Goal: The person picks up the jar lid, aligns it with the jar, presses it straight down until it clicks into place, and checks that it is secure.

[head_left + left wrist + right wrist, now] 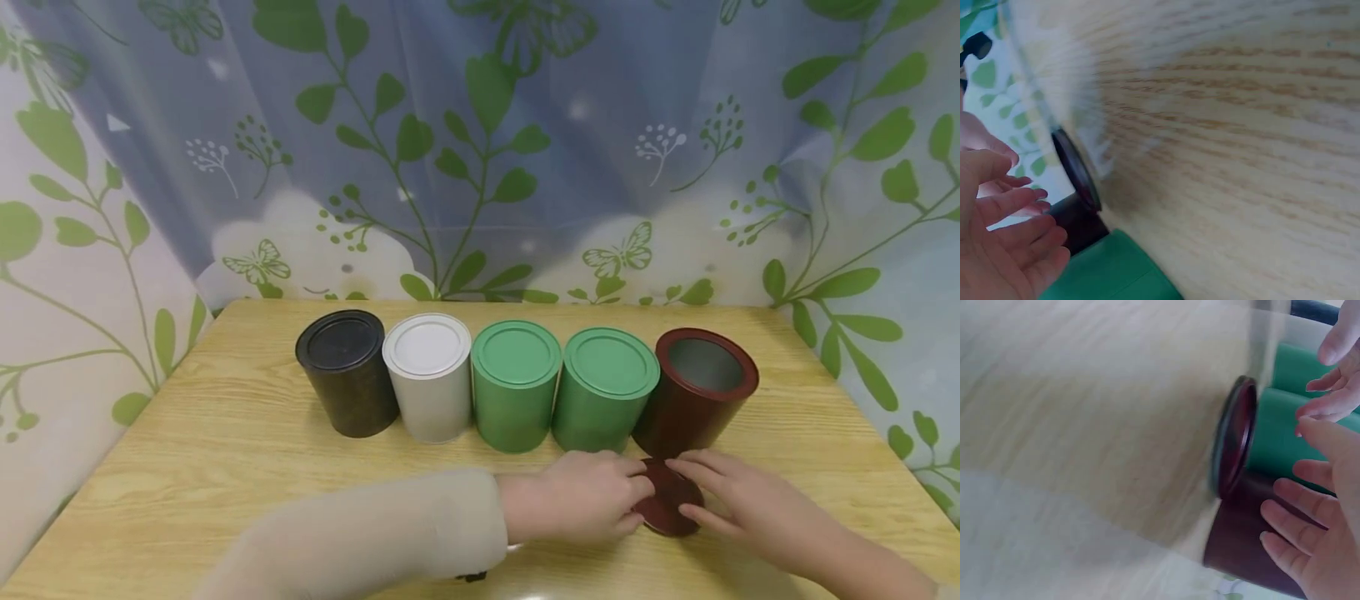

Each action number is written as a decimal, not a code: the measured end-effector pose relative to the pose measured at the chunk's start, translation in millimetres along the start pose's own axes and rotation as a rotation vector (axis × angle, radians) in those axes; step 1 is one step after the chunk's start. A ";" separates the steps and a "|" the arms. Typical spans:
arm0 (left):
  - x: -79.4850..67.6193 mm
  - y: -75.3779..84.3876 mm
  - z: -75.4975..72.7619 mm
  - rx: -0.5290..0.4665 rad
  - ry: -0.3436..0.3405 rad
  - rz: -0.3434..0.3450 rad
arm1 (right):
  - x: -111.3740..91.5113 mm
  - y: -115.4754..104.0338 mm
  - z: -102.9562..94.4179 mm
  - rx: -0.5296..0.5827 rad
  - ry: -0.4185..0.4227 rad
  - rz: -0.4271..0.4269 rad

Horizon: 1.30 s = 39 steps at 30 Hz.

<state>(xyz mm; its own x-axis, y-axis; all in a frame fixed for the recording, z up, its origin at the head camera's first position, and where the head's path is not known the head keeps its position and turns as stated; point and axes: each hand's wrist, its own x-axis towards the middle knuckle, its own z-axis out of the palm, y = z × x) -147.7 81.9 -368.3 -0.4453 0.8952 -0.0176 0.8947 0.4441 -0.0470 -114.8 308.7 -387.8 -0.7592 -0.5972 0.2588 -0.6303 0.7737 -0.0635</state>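
Observation:
A round dark red lid (670, 502) lies flat on the table just in front of an uncovered dark red can (686, 408). My left hand (581, 497) hovers by the lid's left side, fingers loosely bent. From the right, my right hand (757, 508) reaches over the lid's other edge with thumb and fingers spread. Both wrist views show a gap between the hands and the lid (1077, 169), and nothing is held. In the right wrist view, the lid (1237, 437) sits close to a green can (1272, 434) and the red one.
Left of the red can runs a touching row: two green cans (603, 392) (516, 387), a white can (429, 379) and a black can (348, 375), all lidded. They stand on a wooden table (247, 467), with a leaf-patterned curtain (450, 167) behind it.

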 end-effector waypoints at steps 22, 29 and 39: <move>27.8 13.9 28.9 0.142 -0.153 -0.116 | -11.2 10.3 25.7 0.016 -0.098 0.001; 30.4 15.3 31.7 0.201 -0.147 -0.077 | -12.3 13.4 27.9 0.008 -0.049 -0.073; 25.8 19.0 30.5 0.193 -0.170 -0.042 | -12.8 13.4 31.1 0.089 -0.078 -0.106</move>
<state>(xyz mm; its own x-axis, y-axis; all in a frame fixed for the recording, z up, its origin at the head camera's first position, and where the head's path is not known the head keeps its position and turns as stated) -143.2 112.3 -400.1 -0.4955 0.8501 -0.1781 0.8597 0.4506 -0.2406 -118.6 320.2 -422.0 -0.6961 -0.6916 0.1927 -0.7166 0.6861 -0.1256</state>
